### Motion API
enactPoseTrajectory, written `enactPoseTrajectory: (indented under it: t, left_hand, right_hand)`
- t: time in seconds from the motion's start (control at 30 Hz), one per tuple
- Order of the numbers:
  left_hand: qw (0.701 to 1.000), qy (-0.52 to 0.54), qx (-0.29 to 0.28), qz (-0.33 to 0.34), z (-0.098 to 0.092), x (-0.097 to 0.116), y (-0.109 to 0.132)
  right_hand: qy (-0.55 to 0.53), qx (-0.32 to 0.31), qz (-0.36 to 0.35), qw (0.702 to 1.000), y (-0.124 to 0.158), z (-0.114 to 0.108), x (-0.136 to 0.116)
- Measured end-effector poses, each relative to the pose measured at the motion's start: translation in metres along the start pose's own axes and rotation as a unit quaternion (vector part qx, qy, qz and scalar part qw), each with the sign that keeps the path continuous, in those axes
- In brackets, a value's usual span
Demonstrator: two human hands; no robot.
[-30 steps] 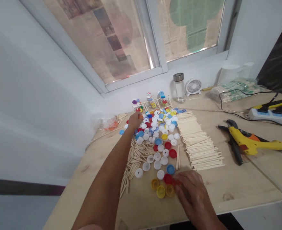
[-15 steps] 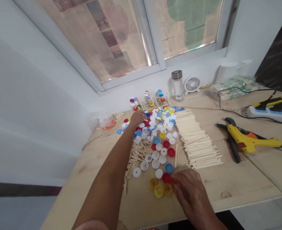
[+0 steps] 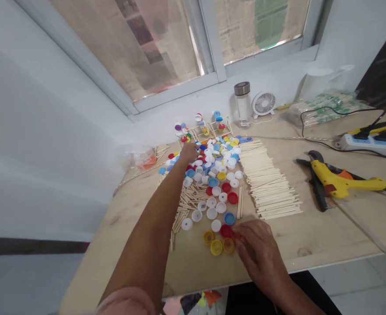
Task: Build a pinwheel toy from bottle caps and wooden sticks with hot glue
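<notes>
My left hand (image 3: pixel 189 153) reaches across the table, its fingertips down among a heap of mixed plastic bottle caps (image 3: pixel 215 162) in white, blue, red and yellow. Whether it holds a cap is hidden. My right hand (image 3: pixel 258 249) lies at the near edge of the caps, its fingertips on a red bottle cap (image 3: pixel 237 236). Beside that hand are another red cap (image 3: pixel 226 231) and several yellow caps (image 3: pixel 216 247). Loose wooden sticks (image 3: pixel 189 197) lie under my left forearm, and neat rows of wooden sticks (image 3: pixel 265 183) lie to the right.
Small stick-and-cap models (image 3: pixel 201 127) stand behind the heap on the wooden table (image 3: pixel 278 245). To the right are a yellow glue gun (image 3: pixel 340 183), pliers (image 3: pixel 317 188), a power strip (image 3: pixel 366 142), a glass jar (image 3: pixel 243 105) and a small fan (image 3: pixel 264 103).
The whole scene sits higher in the view as my head has tilted. My left hand is slightly deeper among the caps. My right hand stays by the red cap.
</notes>
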State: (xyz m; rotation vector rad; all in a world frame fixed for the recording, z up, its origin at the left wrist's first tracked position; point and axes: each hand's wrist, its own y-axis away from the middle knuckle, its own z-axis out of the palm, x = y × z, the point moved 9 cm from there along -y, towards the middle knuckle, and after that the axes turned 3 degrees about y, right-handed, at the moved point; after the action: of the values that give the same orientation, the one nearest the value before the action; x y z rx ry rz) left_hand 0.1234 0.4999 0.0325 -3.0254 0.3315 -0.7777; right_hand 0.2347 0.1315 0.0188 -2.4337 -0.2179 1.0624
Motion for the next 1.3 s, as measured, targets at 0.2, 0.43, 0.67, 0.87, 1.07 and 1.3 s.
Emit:
enactPoseTrajectory:
  t: [0.2, 0.43, 0.67, 0.87, 1.07, 1.3]
  left_hand:
    - [0.99, 0.138, 0.037, -0.022, -0.018, -0.005, 0.01]
    - [0.943, 0.328, -0.05, 0.003, -0.026, 0.017, 0.062]
    - [0.896, 0.406, -0.175, 0.037, -0.008, 0.052, 0.143]
    - [0.883, 0.38, -0.26, 0.09, 0.019, 0.073, 0.208]
    - [0.934, 0.262, -0.182, 0.163, 0.015, 0.079, 0.234]
    - [0.955, 0.159, -0.142, 0.206, 0.017, 0.09, 0.246]
  right_hand:
    - [0.008, 0.003, 0.003, 1.0, -0.001, -0.001, -0.001]
    - [0.018, 0.012, -0.006, 1.0, -0.002, -0.003, -0.003]
    - [0.025, 0.016, -0.004, 1.0, -0.001, -0.002, 0.0]
    - [0.038, 0.021, -0.001, 0.999, 0.0, -0.003, 0.002]
    - [0.027, 0.033, 0.002, 0.999, 0.0, -0.007, 0.003]
    - [0.034, 0.049, 0.001, 0.998, 0.002, -0.008, 0.004]
